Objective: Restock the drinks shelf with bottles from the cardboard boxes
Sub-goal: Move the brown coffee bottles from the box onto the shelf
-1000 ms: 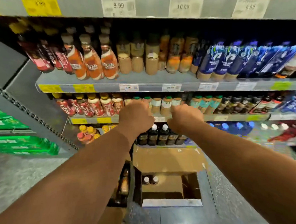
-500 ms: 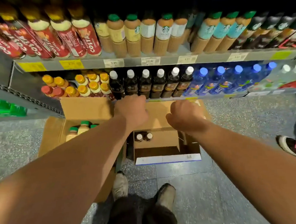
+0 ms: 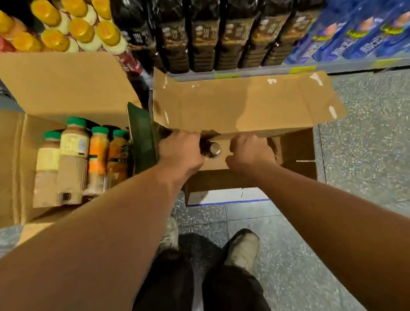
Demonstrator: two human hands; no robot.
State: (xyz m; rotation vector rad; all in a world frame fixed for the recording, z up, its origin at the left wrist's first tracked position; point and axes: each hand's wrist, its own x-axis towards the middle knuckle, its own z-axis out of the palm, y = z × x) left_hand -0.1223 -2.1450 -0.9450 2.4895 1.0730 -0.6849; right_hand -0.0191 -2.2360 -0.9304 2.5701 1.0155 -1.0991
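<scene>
The box (image 3: 294, 155) sits open on the speckled floor (image 3: 370, 145), its far flap up by the shelf edge (image 3: 255, 73) — room inside around one capped bottle (image 3: 212, 149). Left hand (image 3: 180, 151) and right hand (image 3: 251, 153) flank that bottle, fingers curled out of sight; whether they grip anything, I cannot tell. A fuller box (image 3: 6, 159) stands just left

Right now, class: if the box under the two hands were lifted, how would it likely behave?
Probably light: the box looks mostly empty, only one bottle showing between the left hand and the right hand. Its long flap is creased, so it would likely bend rather than bear load. The bottle could slide or tip in the free space.
</scene>
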